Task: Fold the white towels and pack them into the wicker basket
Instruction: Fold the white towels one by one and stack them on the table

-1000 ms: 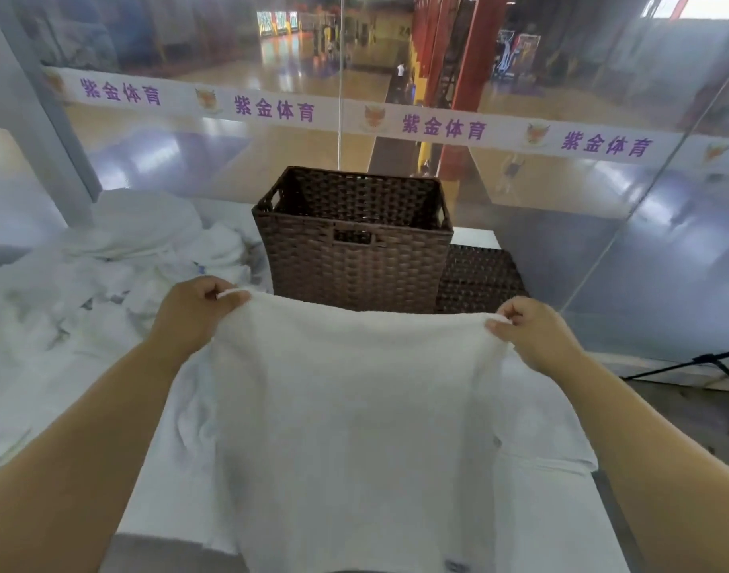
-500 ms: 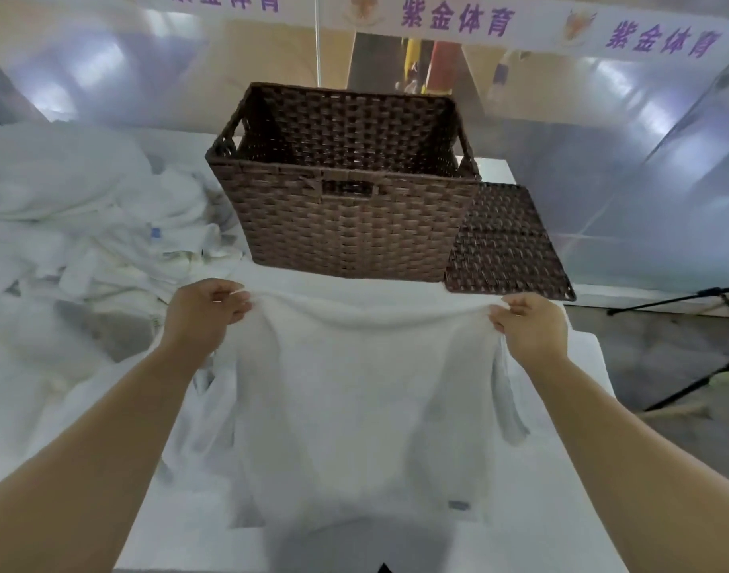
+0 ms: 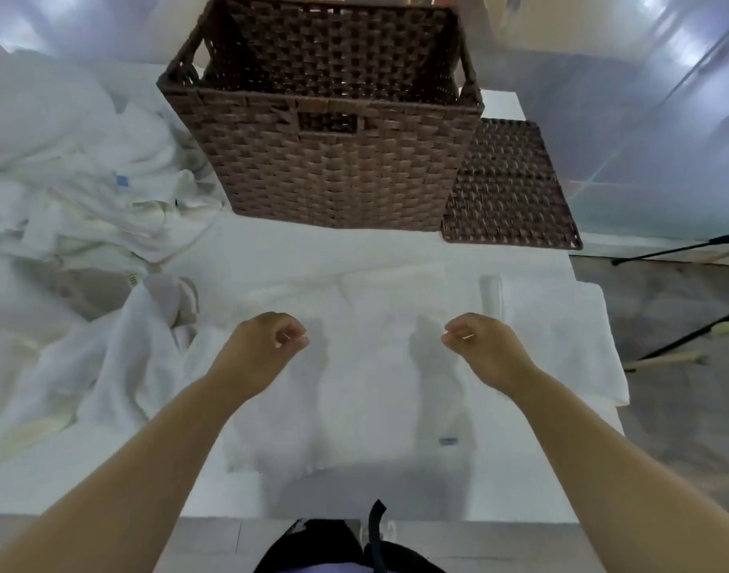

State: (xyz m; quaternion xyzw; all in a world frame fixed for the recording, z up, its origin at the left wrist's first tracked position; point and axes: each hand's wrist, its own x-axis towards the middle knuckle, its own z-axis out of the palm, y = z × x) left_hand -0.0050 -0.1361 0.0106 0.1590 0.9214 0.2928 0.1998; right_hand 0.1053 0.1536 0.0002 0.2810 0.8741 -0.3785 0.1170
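Towel (image 3: 379,366) lies spread flat on tabletop (image 3: 313,246), just before the basket (image 3: 333,167). Left hand (image 3: 267,345) and right hand (image 3: 482,349) hover above it. Fingers curled, apparently holding nothing.

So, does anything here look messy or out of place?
Only the towel heap left of the wicker basket: crumpled and tangled, unlike the towel spread flat in front.
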